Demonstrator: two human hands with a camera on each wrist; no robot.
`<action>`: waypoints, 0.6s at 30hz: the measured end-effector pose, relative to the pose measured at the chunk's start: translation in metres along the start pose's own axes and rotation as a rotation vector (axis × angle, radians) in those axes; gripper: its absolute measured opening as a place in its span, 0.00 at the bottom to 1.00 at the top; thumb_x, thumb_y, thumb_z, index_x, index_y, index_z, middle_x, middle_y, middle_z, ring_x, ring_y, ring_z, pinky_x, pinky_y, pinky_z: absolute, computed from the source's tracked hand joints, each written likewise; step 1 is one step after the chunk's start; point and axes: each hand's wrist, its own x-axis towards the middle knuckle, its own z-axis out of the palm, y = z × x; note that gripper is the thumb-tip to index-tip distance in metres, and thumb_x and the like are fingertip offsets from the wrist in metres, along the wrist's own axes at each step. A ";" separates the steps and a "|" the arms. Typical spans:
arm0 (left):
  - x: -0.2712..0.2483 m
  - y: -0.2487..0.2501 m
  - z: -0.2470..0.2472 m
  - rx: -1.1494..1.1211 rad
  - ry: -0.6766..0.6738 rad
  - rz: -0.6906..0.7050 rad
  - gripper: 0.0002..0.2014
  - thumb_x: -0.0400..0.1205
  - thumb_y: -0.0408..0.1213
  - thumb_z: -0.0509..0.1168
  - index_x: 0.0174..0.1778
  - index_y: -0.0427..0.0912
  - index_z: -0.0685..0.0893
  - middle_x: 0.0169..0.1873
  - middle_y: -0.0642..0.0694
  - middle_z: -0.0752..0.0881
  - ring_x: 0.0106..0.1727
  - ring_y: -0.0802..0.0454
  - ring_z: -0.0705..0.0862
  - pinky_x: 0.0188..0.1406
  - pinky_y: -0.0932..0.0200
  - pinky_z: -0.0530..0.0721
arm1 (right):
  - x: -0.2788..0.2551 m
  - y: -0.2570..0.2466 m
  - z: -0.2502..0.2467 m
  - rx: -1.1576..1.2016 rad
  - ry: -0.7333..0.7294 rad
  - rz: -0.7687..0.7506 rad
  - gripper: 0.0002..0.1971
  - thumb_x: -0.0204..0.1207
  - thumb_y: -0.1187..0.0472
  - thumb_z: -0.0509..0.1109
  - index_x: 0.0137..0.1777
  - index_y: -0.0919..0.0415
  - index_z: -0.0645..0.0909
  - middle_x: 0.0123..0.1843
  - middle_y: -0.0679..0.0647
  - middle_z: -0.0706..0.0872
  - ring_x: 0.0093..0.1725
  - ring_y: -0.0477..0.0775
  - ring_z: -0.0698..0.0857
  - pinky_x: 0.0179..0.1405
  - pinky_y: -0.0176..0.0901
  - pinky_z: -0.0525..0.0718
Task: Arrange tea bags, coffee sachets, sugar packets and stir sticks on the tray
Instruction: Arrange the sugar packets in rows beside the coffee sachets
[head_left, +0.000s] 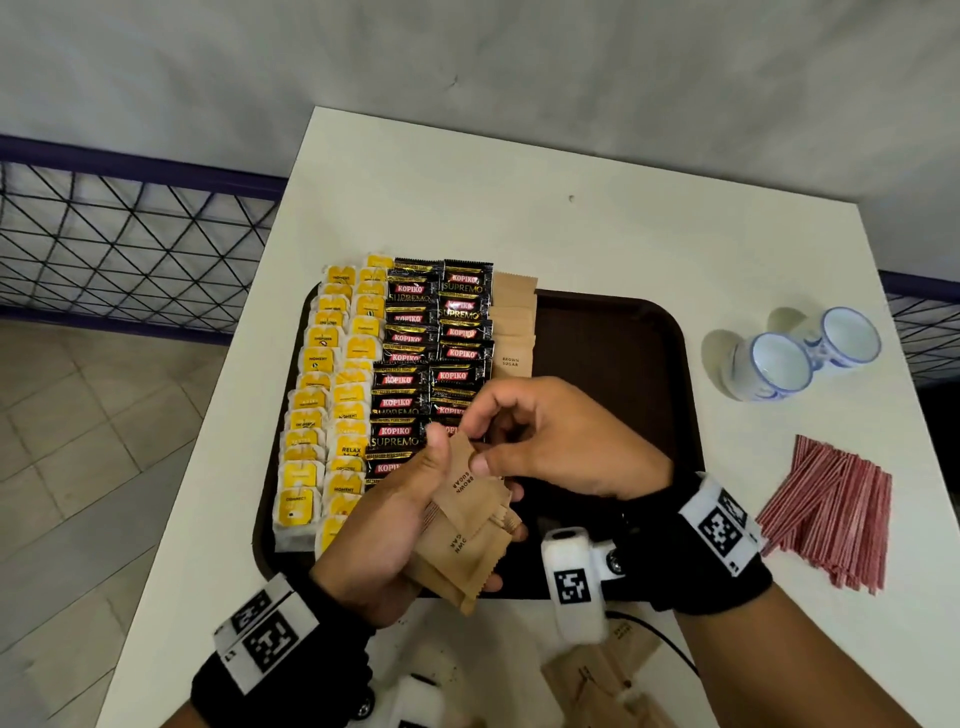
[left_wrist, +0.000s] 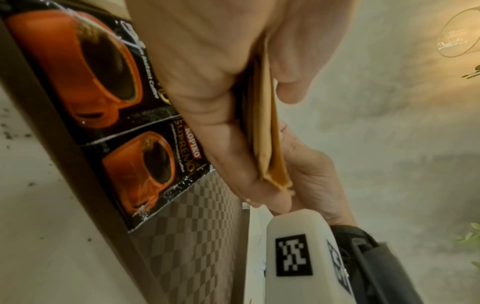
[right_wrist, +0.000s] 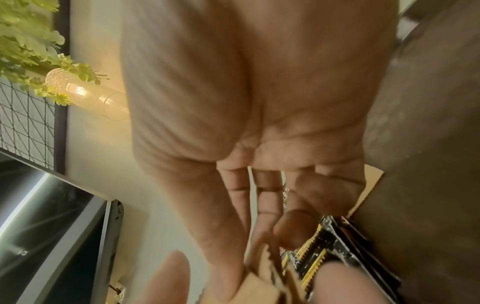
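Observation:
A dark brown tray (head_left: 613, 353) holds two columns of yellow tea bags (head_left: 322, 400), two columns of black coffee sachets (head_left: 415, 364) and a short column of brown sugar packets (head_left: 513, 327). Over the tray's near edge, my left hand (head_left: 415, 514) grips a fanned stack of brown sugar packets (head_left: 467, 540). My right hand (head_left: 480, 441) pinches the top packet (head_left: 462, 480) of that stack between thumb and forefinger. In the left wrist view the stack (left_wrist: 265, 127) sits edge-on in the left hand. Red stir sticks (head_left: 831, 514) lie heaped on the table, right of the tray.
Two blue-and-white cups (head_left: 800, 353) lie on their sides on the white table (head_left: 519, 208), right of the tray. More brown sugar packets (head_left: 597, 680) lie on the table near me. A black wire fence (head_left: 130, 234) runs past the table's left edge.

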 end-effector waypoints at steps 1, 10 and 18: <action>0.001 0.000 -0.002 -0.039 -0.013 -0.017 0.41 0.76 0.72 0.53 0.69 0.41 0.84 0.59 0.28 0.88 0.49 0.33 0.90 0.40 0.38 0.89 | 0.000 0.001 -0.001 0.000 0.002 0.010 0.12 0.71 0.72 0.80 0.52 0.62 0.85 0.41 0.47 0.87 0.32 0.57 0.85 0.34 0.57 0.87; -0.002 0.000 -0.006 -0.051 -0.011 0.045 0.25 0.81 0.53 0.69 0.69 0.41 0.82 0.61 0.27 0.87 0.50 0.31 0.90 0.38 0.41 0.89 | 0.003 0.003 -0.003 0.094 0.081 0.051 0.07 0.74 0.74 0.76 0.48 0.69 0.81 0.35 0.56 0.86 0.30 0.56 0.84 0.26 0.40 0.80; -0.002 0.003 -0.005 -0.025 0.227 0.208 0.15 0.82 0.29 0.69 0.64 0.38 0.80 0.49 0.28 0.91 0.43 0.29 0.91 0.29 0.44 0.88 | -0.005 0.004 -0.001 0.009 0.042 -0.063 0.34 0.76 0.79 0.69 0.75 0.45 0.76 0.50 0.61 0.82 0.43 0.54 0.89 0.37 0.42 0.87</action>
